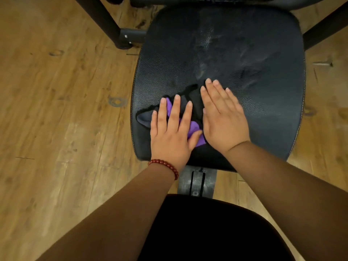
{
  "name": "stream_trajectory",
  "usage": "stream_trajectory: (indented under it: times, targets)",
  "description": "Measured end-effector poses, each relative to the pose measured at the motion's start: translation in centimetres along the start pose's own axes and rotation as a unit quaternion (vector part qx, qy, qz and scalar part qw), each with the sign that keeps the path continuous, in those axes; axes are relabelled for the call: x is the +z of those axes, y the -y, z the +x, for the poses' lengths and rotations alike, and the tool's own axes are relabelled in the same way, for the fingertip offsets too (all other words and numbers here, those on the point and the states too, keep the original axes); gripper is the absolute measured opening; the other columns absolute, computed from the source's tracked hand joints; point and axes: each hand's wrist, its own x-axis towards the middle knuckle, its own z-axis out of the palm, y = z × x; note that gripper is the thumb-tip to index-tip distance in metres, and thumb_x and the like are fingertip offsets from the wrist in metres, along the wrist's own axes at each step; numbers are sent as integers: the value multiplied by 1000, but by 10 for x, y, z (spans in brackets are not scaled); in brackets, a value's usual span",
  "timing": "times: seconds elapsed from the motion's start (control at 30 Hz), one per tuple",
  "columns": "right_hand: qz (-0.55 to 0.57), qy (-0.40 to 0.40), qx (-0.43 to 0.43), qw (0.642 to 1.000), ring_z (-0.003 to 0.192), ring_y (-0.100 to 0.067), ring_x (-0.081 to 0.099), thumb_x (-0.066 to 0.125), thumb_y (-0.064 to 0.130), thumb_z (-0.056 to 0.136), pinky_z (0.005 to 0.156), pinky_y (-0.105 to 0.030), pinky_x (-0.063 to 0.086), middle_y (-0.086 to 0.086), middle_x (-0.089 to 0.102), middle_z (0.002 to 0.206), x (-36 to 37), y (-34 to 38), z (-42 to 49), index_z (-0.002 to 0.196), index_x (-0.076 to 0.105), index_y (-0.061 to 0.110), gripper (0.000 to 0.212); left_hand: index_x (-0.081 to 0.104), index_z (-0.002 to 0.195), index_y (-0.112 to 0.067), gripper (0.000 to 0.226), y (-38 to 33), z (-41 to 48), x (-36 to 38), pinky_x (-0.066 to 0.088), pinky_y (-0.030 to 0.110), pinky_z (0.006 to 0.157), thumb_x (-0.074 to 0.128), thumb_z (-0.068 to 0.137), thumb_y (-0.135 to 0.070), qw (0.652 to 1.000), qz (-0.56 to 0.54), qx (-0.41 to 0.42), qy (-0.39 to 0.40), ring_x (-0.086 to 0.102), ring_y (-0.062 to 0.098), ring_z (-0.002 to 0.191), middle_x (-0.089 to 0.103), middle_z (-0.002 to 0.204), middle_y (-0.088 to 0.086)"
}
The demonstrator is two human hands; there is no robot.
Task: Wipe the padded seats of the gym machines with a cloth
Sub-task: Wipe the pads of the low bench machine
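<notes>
From the head camera, the wiping of this seat point(235, 53) looks to be under way. The cloth point(194, 127), purple and black and bunched, lies on the padding near the seat's near left corner. The left hand point(170, 132) presses flat on it, fingers straight and spread, gripping nothing. The right hand point(224, 119) lies flat just beside it, fingers straight, over the cloth's right edge and partly on bare padding.

Pale smears show toward the far edge and the right side, so I judge most of the surface unwiped. The next move calls for pushing the cloth away and to the right under steady pressure.

A dark frame bar point(105, 19) slants past the far left corner and a metal bracket point(196, 182) sits below the near edge, over wooden floor point(56, 91). Nothing on the padding blocks the stroke.
</notes>
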Motion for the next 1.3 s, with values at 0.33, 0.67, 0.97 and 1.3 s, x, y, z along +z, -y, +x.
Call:
stream_trajectory:
  times: [0.33, 0.67, 0.97, 1.3]
  targets:
    - [36, -33, -11, 999, 136, -29, 42, 38, 14, 92, 117, -40, 21, -17, 48, 144, 5, -2, -3, 133, 53, -2, 47, 35, 146, -20, 56, -10, -10, 7, 13, 51, 117, 38, 97, -48, 998, 18, 57, -16, 19, 37, 144, 33, 155, 9]
    - [142, -73, 27, 987, 140, -33, 34, 35, 15, 97, 117, -44, 25, -22, 39, 149, 1, -5, -9, 139, 43, -7, 48, 39, 147, -19, 58, 6, 13, 0, 10, 49, 118, 36, 96, -48, 1000, 3, 7, 6, 14, 35, 147, 28, 157, 10]
    - [102, -76, 6, 992, 133, -33, 46, 35, 20, 94, 114, -45, 29, -21, 52, 139, 5, -6, -10, 130, 55, -6, 49, 41, 146, -22, 61, 18, 9, -4, 18, 49, 116, 34, 94, -53, 994, 37, 107, 8, 23, 34, 145, 36, 153, 8]
    - [163, -65, 39, 984, 141, -23, 34, 33, 21, 98, 116, -27, 15, -14, 43, 148, -6, -3, -16, 140, 46, 1, 48, 37, 148, -20, 65, 2, -4, -3, 15, 51, 116, 25, 95, -56, 988, 64, 134, 33, 21, 37, 145, 33, 155, 11]
